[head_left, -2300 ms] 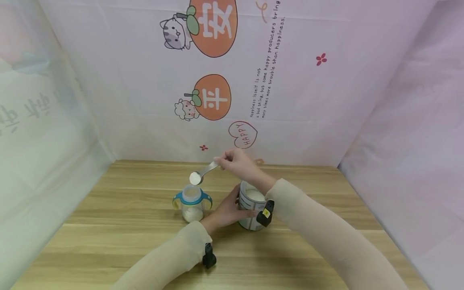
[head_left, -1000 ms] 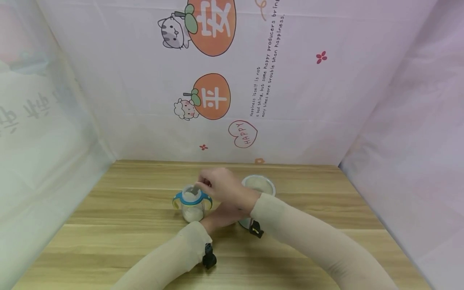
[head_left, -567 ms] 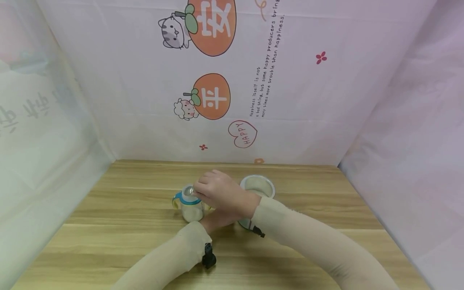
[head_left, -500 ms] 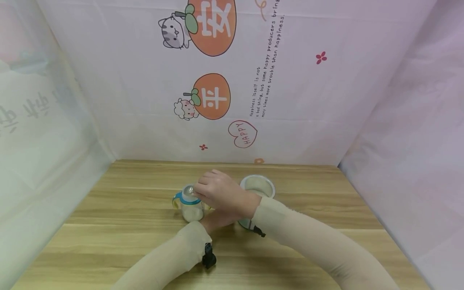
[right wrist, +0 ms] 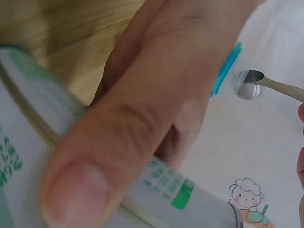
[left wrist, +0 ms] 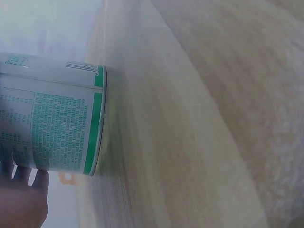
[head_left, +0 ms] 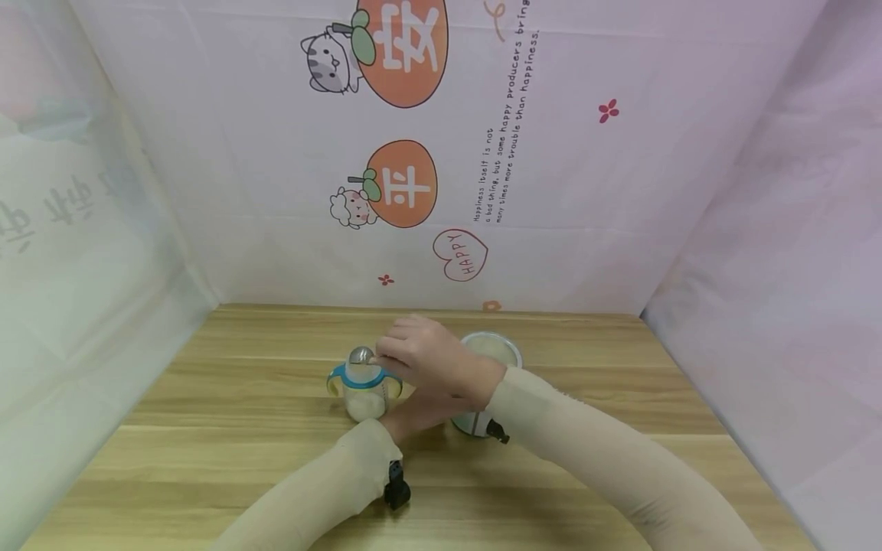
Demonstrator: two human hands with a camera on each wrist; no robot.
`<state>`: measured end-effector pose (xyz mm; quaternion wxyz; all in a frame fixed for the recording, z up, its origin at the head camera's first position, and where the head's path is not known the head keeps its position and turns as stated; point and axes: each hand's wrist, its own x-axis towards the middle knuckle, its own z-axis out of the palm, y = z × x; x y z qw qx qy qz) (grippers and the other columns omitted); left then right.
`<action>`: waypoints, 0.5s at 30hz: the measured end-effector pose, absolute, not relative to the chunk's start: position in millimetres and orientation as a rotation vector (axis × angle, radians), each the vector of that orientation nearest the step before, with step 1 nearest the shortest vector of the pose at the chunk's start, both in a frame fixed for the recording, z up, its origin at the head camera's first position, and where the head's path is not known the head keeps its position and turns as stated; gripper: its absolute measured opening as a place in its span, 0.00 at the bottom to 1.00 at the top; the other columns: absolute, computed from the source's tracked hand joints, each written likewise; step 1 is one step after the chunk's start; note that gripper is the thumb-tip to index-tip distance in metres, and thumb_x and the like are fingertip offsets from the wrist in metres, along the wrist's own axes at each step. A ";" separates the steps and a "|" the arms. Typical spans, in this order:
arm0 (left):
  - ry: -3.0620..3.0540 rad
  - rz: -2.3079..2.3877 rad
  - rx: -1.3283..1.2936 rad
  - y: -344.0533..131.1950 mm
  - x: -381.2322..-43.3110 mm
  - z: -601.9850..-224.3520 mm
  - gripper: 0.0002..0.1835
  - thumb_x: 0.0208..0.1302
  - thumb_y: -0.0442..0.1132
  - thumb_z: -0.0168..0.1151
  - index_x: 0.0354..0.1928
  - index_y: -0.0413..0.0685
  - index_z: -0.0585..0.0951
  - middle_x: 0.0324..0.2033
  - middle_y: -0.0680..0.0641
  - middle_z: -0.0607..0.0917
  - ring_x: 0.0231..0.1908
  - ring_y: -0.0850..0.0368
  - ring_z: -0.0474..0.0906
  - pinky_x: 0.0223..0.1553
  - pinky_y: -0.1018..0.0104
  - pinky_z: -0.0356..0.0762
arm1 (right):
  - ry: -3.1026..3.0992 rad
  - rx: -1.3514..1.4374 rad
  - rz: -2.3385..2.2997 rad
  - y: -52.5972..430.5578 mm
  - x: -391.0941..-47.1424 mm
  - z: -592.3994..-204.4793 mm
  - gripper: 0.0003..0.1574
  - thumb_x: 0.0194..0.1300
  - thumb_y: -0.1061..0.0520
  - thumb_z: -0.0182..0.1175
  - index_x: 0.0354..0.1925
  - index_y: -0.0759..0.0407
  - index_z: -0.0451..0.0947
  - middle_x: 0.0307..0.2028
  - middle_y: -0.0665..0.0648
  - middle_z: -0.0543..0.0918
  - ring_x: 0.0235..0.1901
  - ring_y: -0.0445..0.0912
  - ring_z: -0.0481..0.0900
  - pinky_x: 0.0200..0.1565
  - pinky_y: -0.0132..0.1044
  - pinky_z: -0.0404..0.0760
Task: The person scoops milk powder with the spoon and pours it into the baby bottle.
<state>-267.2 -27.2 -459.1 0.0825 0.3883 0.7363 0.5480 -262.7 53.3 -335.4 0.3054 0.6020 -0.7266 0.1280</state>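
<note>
My right hand (head_left: 427, 352) pinches the handle of a measuring spoon (head_left: 361, 355). The spoon's round metal bowl is turned underside up at the mouth of a clear baby bottle (head_left: 365, 402), which has a blue collar, two side handles and whitish powder low inside. In the right wrist view the spoon (right wrist: 285, 89) overlaps the bottle's clear neck. Under the right forearm, my left hand (head_left: 416, 413) grips the side of a powder can (head_left: 472, 425), its thumb across the wall in the right wrist view. The can (left wrist: 57, 116) stands upright and uncovered, whitish inside, partly hidden by the right arm.
Bottle and can stand side by side on a wood-grain table (head_left: 227, 459). A white printed cloth (head_left: 551, 252) rises behind the table, and similar cloth hangs at both sides. My forearms cross in front of the can.
The right hand has come down from above; the spoon, heaped with white powder at first, has tipped over into the bottle's mouth. Since half a second ago it has risen slightly. The left hand stays put.
</note>
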 end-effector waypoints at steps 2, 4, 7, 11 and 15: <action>2.206 1.658 1.143 -26.5 -267.5 -459.2 0.22 0.72 0.50 0.61 0.62 0.48 0.76 0.55 0.52 0.79 0.53 0.62 0.75 0.52 0.64 0.77 | -1.966 1.566 0.430 55.4 -264.0 -333.6 0.09 0.67 0.58 0.68 0.30 0.54 0.79 0.26 0.45 0.78 0.28 0.37 0.72 0.35 0.27 0.73; 2.204 1.697 1.107 -25.6 -268.0 -459.3 0.24 0.69 0.52 0.64 0.63 0.53 0.75 0.56 0.55 0.78 0.55 0.61 0.74 0.54 0.62 0.76 | -2.016 1.542 0.507 57.8 -264.3 -331.3 0.08 0.67 0.57 0.68 0.30 0.54 0.79 0.26 0.45 0.78 0.27 0.37 0.72 0.32 0.25 0.72; 2.212 1.742 1.060 -24.1 -267.9 -458.7 0.27 0.65 0.54 0.68 0.64 0.60 0.73 0.58 0.58 0.76 0.58 0.60 0.72 0.58 0.59 0.73 | -2.086 1.504 0.595 61.2 -263.4 -326.2 0.07 0.68 0.57 0.67 0.32 0.55 0.80 0.25 0.46 0.79 0.25 0.37 0.72 0.30 0.24 0.72; 2.228 1.762 0.983 -24.1 -266.1 -456.6 0.35 0.62 0.53 0.72 0.68 0.65 0.68 0.63 0.59 0.72 0.62 0.59 0.69 0.62 0.55 0.68 | -2.151 1.435 0.723 66.0 -264.5 -322.2 0.09 0.68 0.57 0.66 0.31 0.56 0.79 0.24 0.46 0.78 0.23 0.36 0.71 0.28 0.24 0.72; 2.233 1.759 0.888 -24.8 -264.5 -454.9 0.42 0.59 0.55 0.73 0.72 0.68 0.61 0.65 0.60 0.70 0.63 0.60 0.68 0.64 0.53 0.66 | -2.151 1.380 0.844 71.6 -267.1 -318.2 0.09 0.68 0.58 0.67 0.29 0.56 0.79 0.22 0.46 0.77 0.22 0.35 0.70 0.25 0.26 0.72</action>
